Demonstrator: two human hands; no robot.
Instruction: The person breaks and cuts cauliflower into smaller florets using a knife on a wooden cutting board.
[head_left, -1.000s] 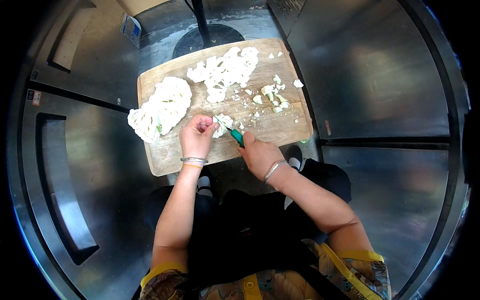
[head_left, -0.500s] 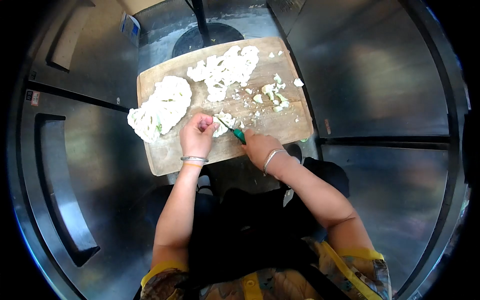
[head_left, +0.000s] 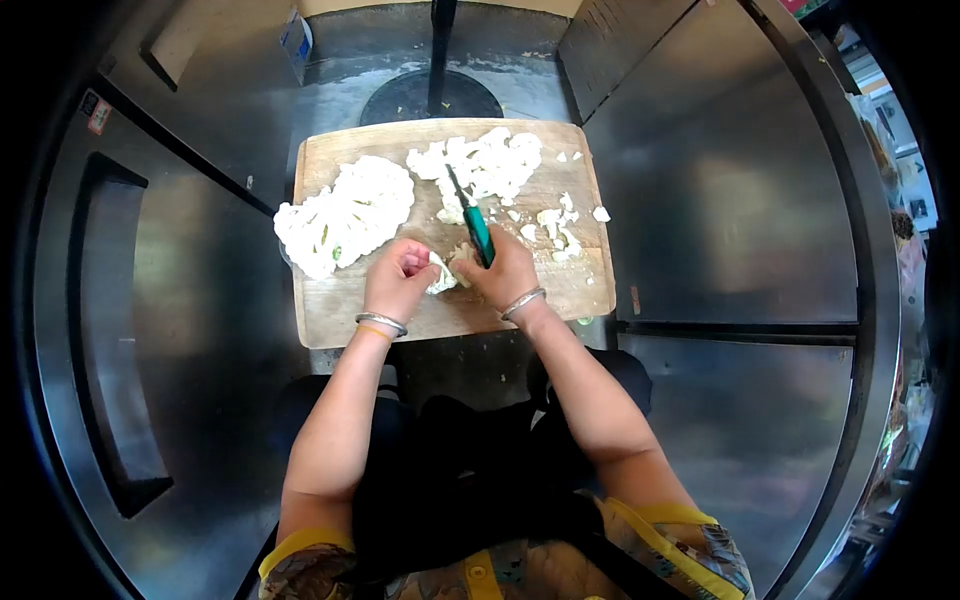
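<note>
Near the front of the wooden cutting board [head_left: 350,312], my left hand [head_left: 398,276] pinches a small cauliflower floret [head_left: 440,276]. My right hand [head_left: 505,268] is closed round the green handle of a small knife [head_left: 476,228], its dark blade pointing up and away from me. The right thumb and fingertips are close to the floret; whether they touch it I cannot tell. A large piece of cauliflower head [head_left: 345,215] lies at the board's left. Cut florets [head_left: 495,165] are heaped at the back, partly behind the blade.
Greenish-white stem trimmings [head_left: 562,230] and crumbs are scattered on the board's right side. A black post on a round base [head_left: 430,95] stands just behind the board. Steel cabinet doors [head_left: 740,180] close in on the right, with another steel door [head_left: 190,330] on the left.
The knife has swung away from the floret, its blade now pointing up and away. My right hand has moved in closer to the left. The camera view has shifted.
</note>
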